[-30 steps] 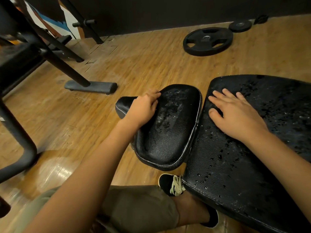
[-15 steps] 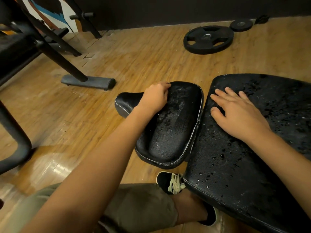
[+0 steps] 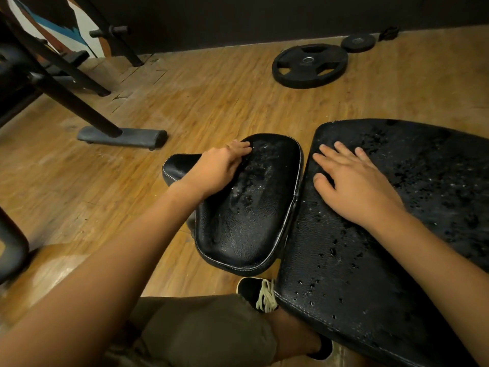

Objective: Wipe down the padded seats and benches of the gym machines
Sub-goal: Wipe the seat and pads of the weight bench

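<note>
Head camera looks down, close above the bench pad (image 3: 357, 274).

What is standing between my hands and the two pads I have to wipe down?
Nothing visible. The left hand already grips the seat pad with curled fingers, and the right hand lies flat on the bench pad. Only water droplets sit on both surfaces. No cloth shows in either hand.

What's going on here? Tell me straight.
A person crouched by a gym bench has both hands on its wet black padding. The left hand rests on the small seat pad, fingers bent near its far edge; no cloth shows. The right hand lies flat on the larger bench pad, which is dotted with droplets. Neither pad looks dry yet.
</note>
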A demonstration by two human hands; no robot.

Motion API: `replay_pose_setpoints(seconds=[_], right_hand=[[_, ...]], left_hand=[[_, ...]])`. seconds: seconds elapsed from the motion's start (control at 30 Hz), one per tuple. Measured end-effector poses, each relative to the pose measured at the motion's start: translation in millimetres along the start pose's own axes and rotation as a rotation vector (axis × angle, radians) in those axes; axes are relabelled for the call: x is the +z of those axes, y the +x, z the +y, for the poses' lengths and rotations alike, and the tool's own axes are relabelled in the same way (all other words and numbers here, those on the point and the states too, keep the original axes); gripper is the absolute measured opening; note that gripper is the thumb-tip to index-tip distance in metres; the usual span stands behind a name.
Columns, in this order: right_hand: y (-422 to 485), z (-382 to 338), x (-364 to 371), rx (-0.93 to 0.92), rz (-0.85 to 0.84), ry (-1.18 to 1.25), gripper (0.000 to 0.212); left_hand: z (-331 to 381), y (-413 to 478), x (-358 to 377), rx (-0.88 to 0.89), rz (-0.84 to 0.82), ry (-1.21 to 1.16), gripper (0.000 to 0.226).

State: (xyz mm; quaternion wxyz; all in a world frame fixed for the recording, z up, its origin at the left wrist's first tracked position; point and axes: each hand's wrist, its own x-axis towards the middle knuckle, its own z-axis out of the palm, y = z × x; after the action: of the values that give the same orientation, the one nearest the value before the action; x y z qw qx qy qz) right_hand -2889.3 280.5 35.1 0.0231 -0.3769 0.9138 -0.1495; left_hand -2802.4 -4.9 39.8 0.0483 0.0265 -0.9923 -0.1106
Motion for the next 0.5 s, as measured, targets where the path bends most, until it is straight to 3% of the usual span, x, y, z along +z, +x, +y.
replay_pose_setpoints(seconds=[0.27,0.5], right_hand=[[1,-1,-1,0.005,-0.003,-0.007,0.055],[0,-1,-2,0.011,-0.004,-0.003,0.055]], left_hand=[[9,71,0,-0.034,-0.086,-0.029,0.04],[-13,47,-21,0.106,-0.168,-0.056,0.038]])
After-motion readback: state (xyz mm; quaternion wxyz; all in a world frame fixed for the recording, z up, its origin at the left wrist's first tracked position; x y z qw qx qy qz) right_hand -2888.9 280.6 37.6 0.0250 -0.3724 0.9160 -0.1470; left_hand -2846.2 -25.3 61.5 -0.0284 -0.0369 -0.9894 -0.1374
